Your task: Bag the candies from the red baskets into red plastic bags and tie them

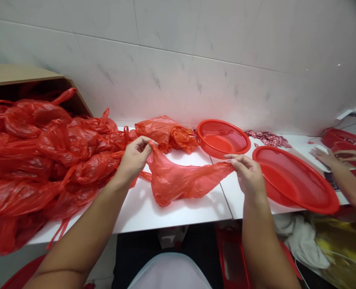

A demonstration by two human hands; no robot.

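Note:
Between my hands a red plastic bag (181, 180) is stretched out above the white table (136, 216). My left hand (137, 154) pinches its left end, fingers closed. The right end is gripped by my right hand (246, 168), thumb and fingers pressed together. The bag sags in the middle, and what it contains, if anything, cannot be made out. A big heap of tied red plastic bags (45, 160) lies to the left of my left hand. Behind the stretched bag sits a crumpled red bag (166, 132).
Two red plastic baskets (223, 154) (295, 200) stand right of centre. Small red-and-white packets (270, 139) lie by the wall. An open cardboard box (24, 74) is at the back left. Another person's hands (325, 156) are at the far right, near a red container (343, 138).

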